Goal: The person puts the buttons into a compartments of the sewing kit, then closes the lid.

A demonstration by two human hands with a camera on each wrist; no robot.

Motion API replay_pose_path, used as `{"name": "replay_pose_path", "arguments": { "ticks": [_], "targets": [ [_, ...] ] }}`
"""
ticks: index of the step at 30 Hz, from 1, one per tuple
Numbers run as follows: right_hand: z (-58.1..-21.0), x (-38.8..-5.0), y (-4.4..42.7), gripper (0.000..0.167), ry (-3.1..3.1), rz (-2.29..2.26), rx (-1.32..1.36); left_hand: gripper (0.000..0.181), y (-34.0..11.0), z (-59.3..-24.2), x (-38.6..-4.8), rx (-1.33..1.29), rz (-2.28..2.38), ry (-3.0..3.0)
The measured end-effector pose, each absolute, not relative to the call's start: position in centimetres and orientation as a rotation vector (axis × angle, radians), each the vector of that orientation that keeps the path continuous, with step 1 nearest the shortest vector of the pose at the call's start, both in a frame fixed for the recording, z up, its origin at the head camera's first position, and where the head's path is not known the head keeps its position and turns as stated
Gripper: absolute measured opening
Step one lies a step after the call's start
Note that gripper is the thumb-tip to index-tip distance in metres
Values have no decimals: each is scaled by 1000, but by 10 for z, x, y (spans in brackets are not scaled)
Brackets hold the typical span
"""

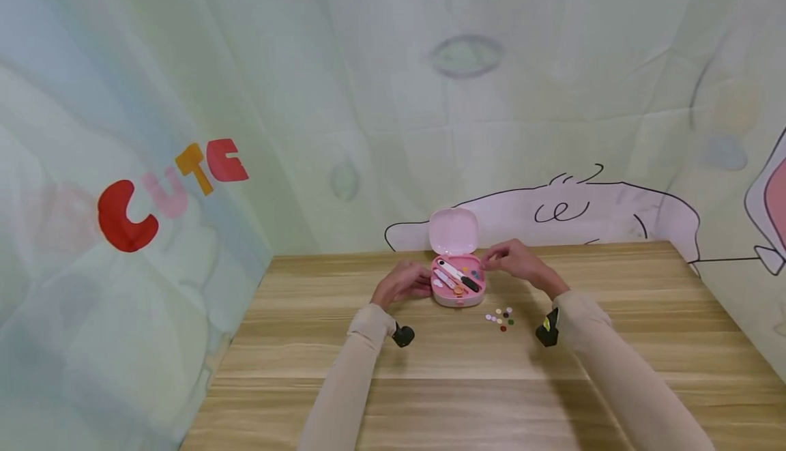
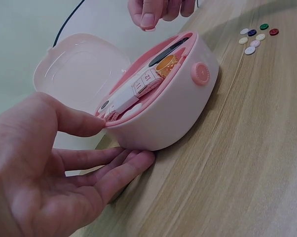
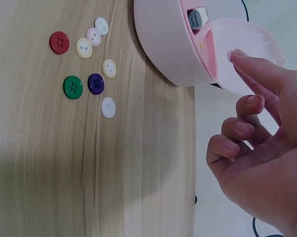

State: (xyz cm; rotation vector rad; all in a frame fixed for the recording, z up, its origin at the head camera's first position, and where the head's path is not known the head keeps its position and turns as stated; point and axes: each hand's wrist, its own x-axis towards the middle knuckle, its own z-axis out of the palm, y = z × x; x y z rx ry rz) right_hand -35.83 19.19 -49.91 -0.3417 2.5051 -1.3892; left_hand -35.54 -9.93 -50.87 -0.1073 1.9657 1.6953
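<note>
A pink and white sewing box stands on the table with its lid raised. My left hand holds the box's left side, the thumb on the rim and the other fingers lower on the wall. Inside lie a tape measure, an orange ring-like piece and a black-handled tool. At the box's right edge, my right hand pinches a small pale pink button between thumb and forefinger, above the rim.
Several loose buttons lie on the wooden table in front and right of the box, among them a red button, a green button and a dark blue button. A printed cloth backdrop hangs behind the table.
</note>
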Motion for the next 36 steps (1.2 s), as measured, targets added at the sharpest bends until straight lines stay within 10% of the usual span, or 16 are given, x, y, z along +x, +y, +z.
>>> {"name": "replay_pose_path", "arguments": {
  "ticks": [36],
  "targets": [
    [-517,-334,227,36,2599,-1336,-417,25,-99,-510,-356,-91,1699,1961]
  ]
}}
